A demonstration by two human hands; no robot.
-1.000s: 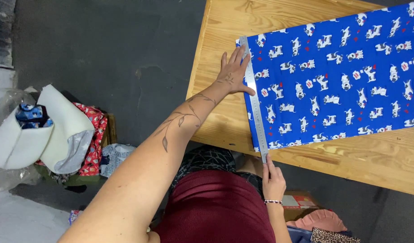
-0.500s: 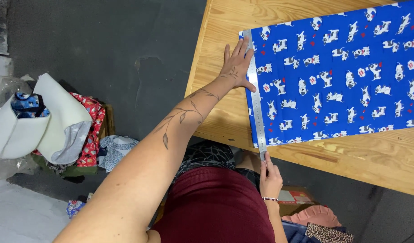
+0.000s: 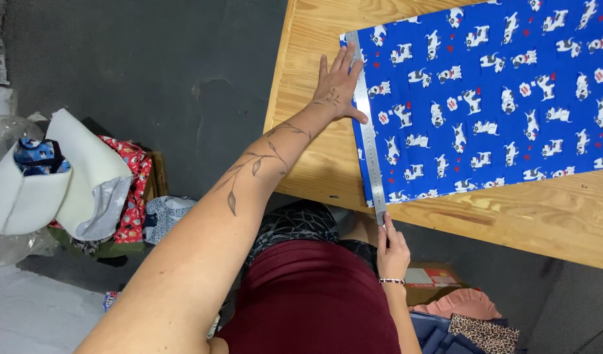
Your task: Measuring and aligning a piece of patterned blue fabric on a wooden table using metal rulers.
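A blue fabric (image 3: 485,98) printed with small white dogs lies flat on a wooden table (image 3: 511,216). A long metal ruler (image 3: 368,144) runs along the fabric's left edge. My left hand (image 3: 337,88) lies flat with fingers spread, half on the bare wood, with its thumb and fingertips pressing on the ruler's far part. My right hand (image 3: 393,252) pinches the ruler's near end just past the table's front edge.
On the dark floor to the left is a pile of cloth and white foam pieces (image 3: 59,177) beside a red patterned fabric (image 3: 134,190). A cardboard box (image 3: 432,278), pink cloth and leopard-print cloth (image 3: 488,331) lie below the table edge.
Both hands keep their places on the ruler. The ruler and fabric edge sit slightly higher and further right in view, mostly from my head moving.
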